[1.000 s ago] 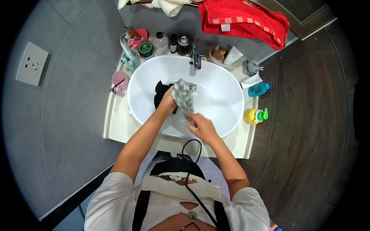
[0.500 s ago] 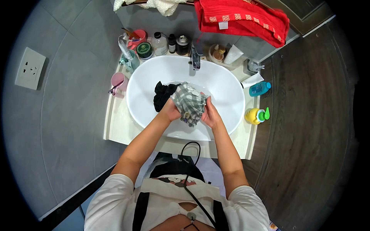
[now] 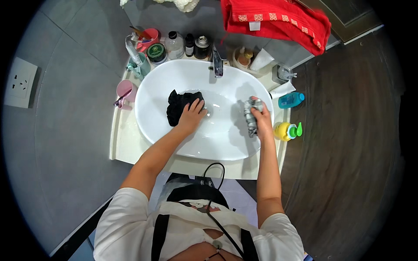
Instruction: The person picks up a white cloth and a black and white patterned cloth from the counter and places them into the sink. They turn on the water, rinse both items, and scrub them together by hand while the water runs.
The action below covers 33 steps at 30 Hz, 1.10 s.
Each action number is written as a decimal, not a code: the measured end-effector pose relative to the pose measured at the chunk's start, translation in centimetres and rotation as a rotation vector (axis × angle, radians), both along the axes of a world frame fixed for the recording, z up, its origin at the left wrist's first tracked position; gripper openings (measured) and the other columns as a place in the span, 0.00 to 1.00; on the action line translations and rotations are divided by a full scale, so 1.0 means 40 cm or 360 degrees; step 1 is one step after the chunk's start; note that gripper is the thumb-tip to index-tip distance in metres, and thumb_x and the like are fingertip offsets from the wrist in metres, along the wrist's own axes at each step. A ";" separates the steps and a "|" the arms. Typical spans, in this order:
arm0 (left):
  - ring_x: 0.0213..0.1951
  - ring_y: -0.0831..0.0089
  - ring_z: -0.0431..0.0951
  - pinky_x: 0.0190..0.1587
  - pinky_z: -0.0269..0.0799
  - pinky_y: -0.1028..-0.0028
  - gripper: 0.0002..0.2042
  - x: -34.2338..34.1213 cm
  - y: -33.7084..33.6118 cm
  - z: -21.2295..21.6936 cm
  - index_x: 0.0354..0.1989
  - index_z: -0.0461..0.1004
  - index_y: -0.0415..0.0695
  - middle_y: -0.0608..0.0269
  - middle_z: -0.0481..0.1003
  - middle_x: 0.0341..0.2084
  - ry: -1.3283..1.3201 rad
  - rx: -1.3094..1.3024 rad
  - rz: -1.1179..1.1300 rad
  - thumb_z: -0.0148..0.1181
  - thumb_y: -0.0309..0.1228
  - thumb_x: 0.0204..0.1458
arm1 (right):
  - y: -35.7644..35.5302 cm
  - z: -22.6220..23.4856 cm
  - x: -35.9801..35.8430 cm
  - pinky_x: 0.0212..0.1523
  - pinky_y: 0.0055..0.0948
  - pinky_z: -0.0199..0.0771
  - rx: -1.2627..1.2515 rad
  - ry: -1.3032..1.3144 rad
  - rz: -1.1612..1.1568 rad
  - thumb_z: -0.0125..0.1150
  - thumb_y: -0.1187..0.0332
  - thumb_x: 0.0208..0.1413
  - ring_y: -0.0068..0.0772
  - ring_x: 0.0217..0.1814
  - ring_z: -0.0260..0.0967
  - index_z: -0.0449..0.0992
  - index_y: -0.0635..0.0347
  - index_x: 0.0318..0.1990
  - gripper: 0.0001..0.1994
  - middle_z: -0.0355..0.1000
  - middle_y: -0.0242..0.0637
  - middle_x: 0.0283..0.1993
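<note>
Left hand (image 3: 190,118): on my feed it lies over the right side of the black cloth (image 3: 178,108), fingers spread and not closed round anything; I cannot tell how hard they press.
Black cloth: crumpled in a heap inside the sink (image 3: 213,145), nearer the sink's left edge than its right.
Right hand (image 3: 264,122): I see its fingers curled round the checked cloth (image 3: 251,116), gripping it.
Checked cloth: grey and white, bunched into a narrow bundle just inside the sink's right edge, well apart from the black cloth.
Sink: white and oval, with the faucet (image 3: 217,65) at the middle of its back edge.
Counter (image 3: 130,145), left edge: I make out 1 pink cup (image 3: 126,90).
Counter, back edge: left of the faucet I pick out 1 jar with a green lid (image 3: 156,52) and 1 clear bottle (image 3: 174,47) with a black cap.
Counter, right edge: 1 blue bottle (image 3: 291,100) and, nearer the front corner, 1 yellow pump bottle (image 3: 284,131).
Wall: 1 red towel (image 3: 274,32) hangs beyond the back edge.
</note>
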<state>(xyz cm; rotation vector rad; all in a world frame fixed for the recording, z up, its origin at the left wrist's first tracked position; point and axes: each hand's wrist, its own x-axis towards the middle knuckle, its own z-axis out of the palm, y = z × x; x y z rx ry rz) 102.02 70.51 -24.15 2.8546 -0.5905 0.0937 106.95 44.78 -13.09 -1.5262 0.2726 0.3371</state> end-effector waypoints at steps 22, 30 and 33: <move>0.39 0.84 0.67 0.42 0.62 0.82 0.12 -0.052 0.034 -0.050 0.45 0.69 0.48 0.74 0.70 0.37 0.1296 -0.2485 0.1266 0.50 0.30 0.52 | 0.186 -0.375 -0.057 0.38 0.37 0.68 -0.1676 -0.1128 0.1175 0.68 0.66 0.30 0.42 0.43 0.63 0.73 0.47 0.40 0.22 0.64 0.42 0.41; 0.56 0.75 0.56 0.56 0.48 0.68 0.16 -0.006 0.060 -0.060 0.52 0.64 0.52 0.70 0.62 0.52 0.1420 -0.2864 0.1468 0.46 0.39 0.55 | 0.196 -0.352 -0.112 0.43 0.35 0.67 -0.1593 -0.0904 0.1356 0.62 0.63 0.39 0.44 0.47 0.62 0.67 0.50 0.49 0.24 0.65 0.43 0.42; 0.62 0.69 0.47 0.61 0.36 0.60 0.19 -0.003 0.055 -0.074 0.54 0.61 0.53 0.66 0.56 0.57 0.1531 -0.2986 0.1541 0.45 0.43 0.54 | 0.158 -0.354 -0.096 0.42 0.34 0.67 -0.1482 -0.0548 0.0952 0.61 0.64 0.41 0.42 0.44 0.65 0.68 0.53 0.47 0.21 0.67 0.43 0.39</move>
